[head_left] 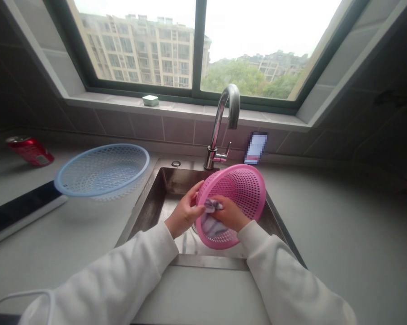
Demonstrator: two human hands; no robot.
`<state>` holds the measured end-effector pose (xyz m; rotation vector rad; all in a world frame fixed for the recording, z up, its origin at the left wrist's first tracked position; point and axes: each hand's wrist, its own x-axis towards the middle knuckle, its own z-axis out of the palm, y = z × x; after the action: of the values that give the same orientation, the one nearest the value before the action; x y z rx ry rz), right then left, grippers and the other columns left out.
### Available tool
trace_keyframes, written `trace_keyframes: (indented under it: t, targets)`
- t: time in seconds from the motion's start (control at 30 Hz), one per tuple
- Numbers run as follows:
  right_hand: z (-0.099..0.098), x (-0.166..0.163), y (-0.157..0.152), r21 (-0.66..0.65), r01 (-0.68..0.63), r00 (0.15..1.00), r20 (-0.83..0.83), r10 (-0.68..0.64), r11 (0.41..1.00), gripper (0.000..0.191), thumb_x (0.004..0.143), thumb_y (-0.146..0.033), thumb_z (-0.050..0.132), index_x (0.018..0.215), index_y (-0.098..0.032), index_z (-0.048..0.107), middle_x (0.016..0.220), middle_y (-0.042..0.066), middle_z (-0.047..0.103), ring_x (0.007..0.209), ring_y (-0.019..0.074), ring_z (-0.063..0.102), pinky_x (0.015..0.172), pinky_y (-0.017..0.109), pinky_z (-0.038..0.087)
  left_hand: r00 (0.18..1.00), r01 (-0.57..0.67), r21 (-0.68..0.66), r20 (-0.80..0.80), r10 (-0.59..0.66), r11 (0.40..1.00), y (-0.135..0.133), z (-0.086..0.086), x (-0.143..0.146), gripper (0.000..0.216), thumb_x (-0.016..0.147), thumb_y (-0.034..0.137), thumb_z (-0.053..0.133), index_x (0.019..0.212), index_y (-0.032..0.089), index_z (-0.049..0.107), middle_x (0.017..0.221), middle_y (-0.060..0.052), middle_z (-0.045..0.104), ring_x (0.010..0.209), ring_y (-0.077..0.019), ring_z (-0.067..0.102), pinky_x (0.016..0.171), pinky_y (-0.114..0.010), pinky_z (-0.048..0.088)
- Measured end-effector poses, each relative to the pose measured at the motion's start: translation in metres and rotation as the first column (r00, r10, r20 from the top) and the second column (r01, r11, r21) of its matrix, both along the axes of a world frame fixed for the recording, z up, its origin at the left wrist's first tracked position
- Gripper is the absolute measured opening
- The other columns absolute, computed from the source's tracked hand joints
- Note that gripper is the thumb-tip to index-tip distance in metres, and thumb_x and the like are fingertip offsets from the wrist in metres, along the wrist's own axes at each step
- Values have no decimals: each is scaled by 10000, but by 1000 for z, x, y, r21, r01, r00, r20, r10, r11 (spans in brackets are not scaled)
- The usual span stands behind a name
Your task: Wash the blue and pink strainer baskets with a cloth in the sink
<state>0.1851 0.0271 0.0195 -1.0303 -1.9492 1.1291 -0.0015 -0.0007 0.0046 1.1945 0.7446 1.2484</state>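
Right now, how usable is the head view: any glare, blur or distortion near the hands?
Head view: the wide lens bends the window and counter edges; the sky is blown out; the faucet shows glare; the pink basket looks sharp, the cloth slightly soft; a patch behind the sink is pixelated.

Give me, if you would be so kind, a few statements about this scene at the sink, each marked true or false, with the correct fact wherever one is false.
The left hand grips the rim of a pink plastic basket. True.
The right hand is empty. False: it holds a grey-blue cloth against the inside of the basket.
The blue basket rests on the counter to the left of the steel sink. True.
The red can stands upright. False: it lies on its side.
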Motion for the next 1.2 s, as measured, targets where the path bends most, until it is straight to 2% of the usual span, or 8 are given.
trace_keyframes:
  t: [0.17, 0.37, 0.47, 0.57, 0.77, 0.87, 1.07, 1.2]
  targets:
    - [-9, 25, 22, 235, 217, 795, 521, -311, 947, 224, 773, -36, 614, 868, -159, 776, 946, 117, 743, 890, 248, 677, 863, 370, 508, 988, -68, -66, 132, 76, 996, 1, 9, -5, 1028, 677, 501, 921, 1550, 202, 469, 1379, -161, 682, 1280, -366, 627, 1109, -476, 477]
    - [13, 18, 22, 514, 475, 735, 215, -644, 714, 310, 934, -117, 534, 1191, -140, 706, 1252, 162, 654, 1172, 288, 610, 1061, 430, 477, 994, 61, -107, 101, -50, 992, -4, 13, 1, 958, 688, 468, 916, 1523, 202, 529, 1354, -163, 698, 1228, -377, 656, 1060, -497, 499]
    - [16, -7, 3, 540, 195, 895, 244, -373, 819, 261, 882, -130, 632, 1115, -197, 726, 1194, 101, 672, 1104, 243, 637, 1015, 369, 512, 990, 35, -82, 135, -24, 996, -5, 10, 3, 920, 680, 479, 915, 1481, 180, 576, 1308, -160, 724, 1191, -369, 677, 1025, -459, 523]
    - [13, -15, -9, 445, -17, 870, 447, -206, 895, 272, 835, -147, 703, 1087, -243, 742, 1140, 64, 670, 938, 208, 667, 849, 317, 543, 979, 6, -6, 203, -4, 1000, -6, 13, -1, 831, 741, 474, 870, 1464, 174, 592, 1296, -149, 733, 1186, -354, 686, 1025, -433, 531]
    - [20, 17, 14, 510, 372, 683, 416, -601, 776, 187, 923, -141, 596, 1046, -170, 734, 1098, 116, 664, 925, 223, 641, 836, 342, 507, 986, 54, -53, 163, -45, 997, -10, 17, -7, 901, 757, 474, 863, 1538, 205, 504, 1244, -150, 755, 1112, -362, 723, 951, -459, 575]
    - [24, 10, 15, 602, 379, 759, 232, -608, 703, 215, 944, -178, 591, 1121, -170, 712, 1199, 144, 656, 1076, 262, 621, 957, 388, 497, 994, 80, -61, 82, -75, 995, -11, 14, -4, 967, 698, 502, 905, 1529, 192, 519, 1284, -167, 733, 1140, -362, 707, 948, -454, 574]
    - [14, -10, -9, 416, -146, 875, 478, -79, 898, 276, 800, -132, 764, 1051, -247, 759, 1127, 59, 692, 906, 204, 675, 800, 314, 531, 999, -26, 7, 35, 26, 1000, -11, 11, -11, 947, 676, 497, 917, 1495, 180, 562, 1242, -144, 757, 1149, -357, 703, 1009, -466, 543]
    - [12, 19, 0, 389, 31, 778, 569, -267, 921, 254, 822, -102, 683, 1026, -234, 760, 1117, 80, 675, 887, 218, 679, 788, 331, 530, 998, -23, 51, 60, 20, 998, -6, 13, -24, 827, 722, 553, 873, 1423, 184, 634, 1253, -147, 751, 1162, -374, 696, 1008, -485, 548]
